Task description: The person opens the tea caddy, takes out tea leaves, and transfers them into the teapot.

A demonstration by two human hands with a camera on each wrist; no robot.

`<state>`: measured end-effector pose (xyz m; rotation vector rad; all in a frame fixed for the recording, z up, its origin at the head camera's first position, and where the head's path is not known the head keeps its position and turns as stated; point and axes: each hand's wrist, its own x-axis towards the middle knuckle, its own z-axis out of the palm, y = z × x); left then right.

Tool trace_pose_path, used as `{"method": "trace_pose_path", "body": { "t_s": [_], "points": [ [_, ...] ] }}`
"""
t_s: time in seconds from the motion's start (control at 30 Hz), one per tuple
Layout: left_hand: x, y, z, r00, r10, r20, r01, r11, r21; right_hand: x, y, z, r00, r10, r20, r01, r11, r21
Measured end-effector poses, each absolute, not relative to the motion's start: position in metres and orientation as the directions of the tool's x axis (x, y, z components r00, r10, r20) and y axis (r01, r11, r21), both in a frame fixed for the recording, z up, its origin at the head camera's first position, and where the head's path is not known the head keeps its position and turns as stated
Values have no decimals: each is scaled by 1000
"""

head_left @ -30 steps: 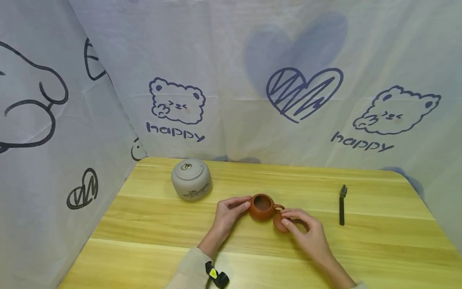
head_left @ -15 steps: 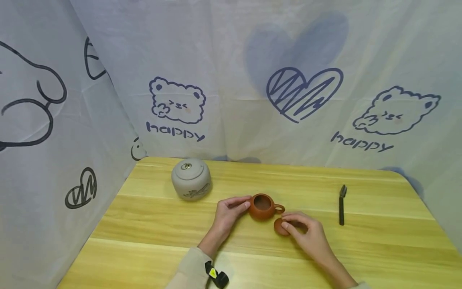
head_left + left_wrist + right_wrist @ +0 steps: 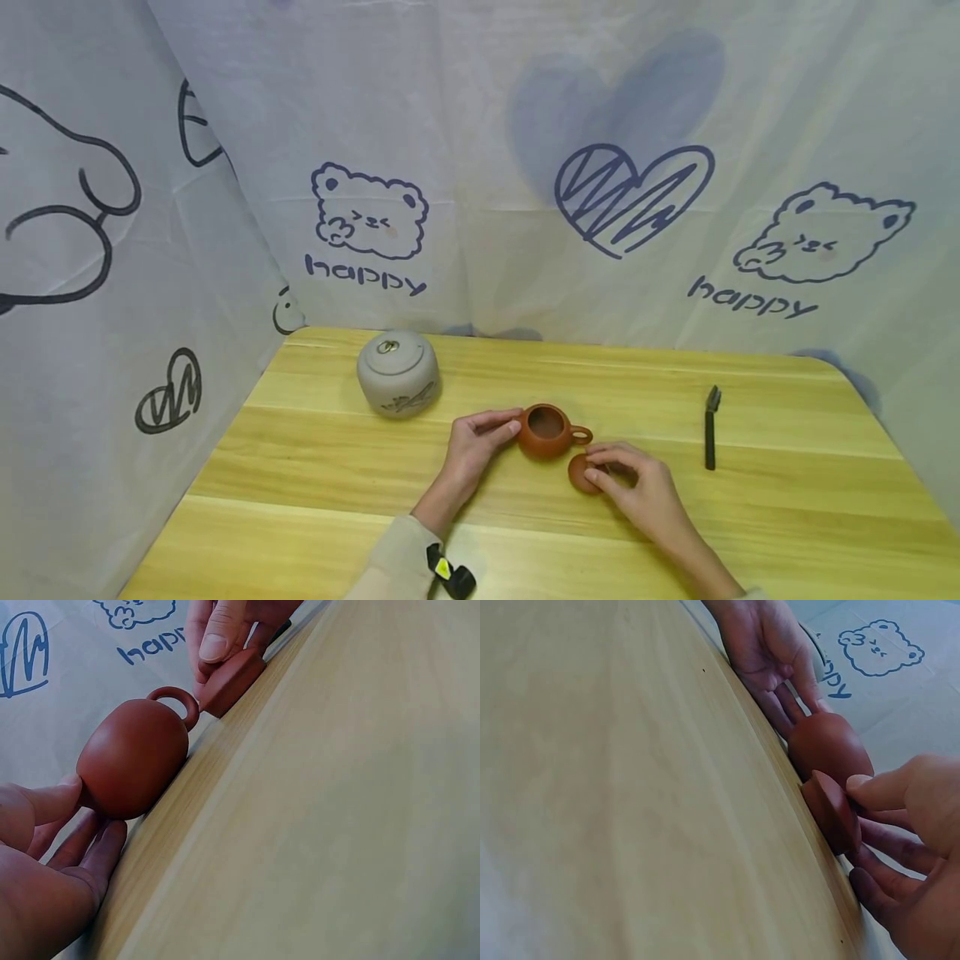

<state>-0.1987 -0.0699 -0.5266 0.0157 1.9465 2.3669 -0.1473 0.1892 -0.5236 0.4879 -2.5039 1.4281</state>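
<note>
Lid (image 3: 581, 473) and right hand (image 3: 645, 492) have shifted slightly toward the person since one second ago, leaving the teapot's handle (image 3: 581, 434), which the lid then overlapped. Teapot (image 3: 544, 442) and left hand (image 3: 476, 450) hold the same position.

Nearest the person, a beige sleeve (image 3: 401, 554) carries a black wrist device (image 3: 457, 581) with a yellow mark. Right hand: thumb and fingers drawn together, pinching the lid, which sits low over the table (image 3: 525, 558) just beside the teapot, at its 4 o'clock. Left hand: thumb and fingers closed in a pinch at the teapot's 9 o'clock side. Teapot stands uncovered between the hands, handle at 3 o'clock.

Farther out, a black-handled tool (image 3: 710, 437) lies at the teapot's 3 o'clock, well apart. A grey jar (image 3: 397, 375) stands at 10 o'clock, dark marking on its side, not legible. On the far curtain (image 3: 495, 250), "happy" is readable twice, beneath bear drawings (image 3: 370, 210).

Fingers largely hide the lid's knob and the teapot's spout. Right forearm is cut off at the lower edge. Teapot interior is too dark to make out.
</note>
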Motion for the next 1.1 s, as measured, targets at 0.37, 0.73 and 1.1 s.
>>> {"method": "trace_pose_path", "body": {
  "t_s": [0.37, 0.73, 1.1],
  "points": [
    [-198, -70, -526, -997, 71, -23, -36, -197, 980, -147, 189, -520, -926, -194, 325, -379, 467, -799],
    [-196, -71, -526, -997, 75, -27, -44, -233, 971, -147, 189, -518, -932, -193, 306, -362, 461, -810],
    [-195, -71, -521, -998, 62, -5, -18, -211, 977, -147, 189, -505, -933, -139, 331, -356, 477, -804]
  ]
}}
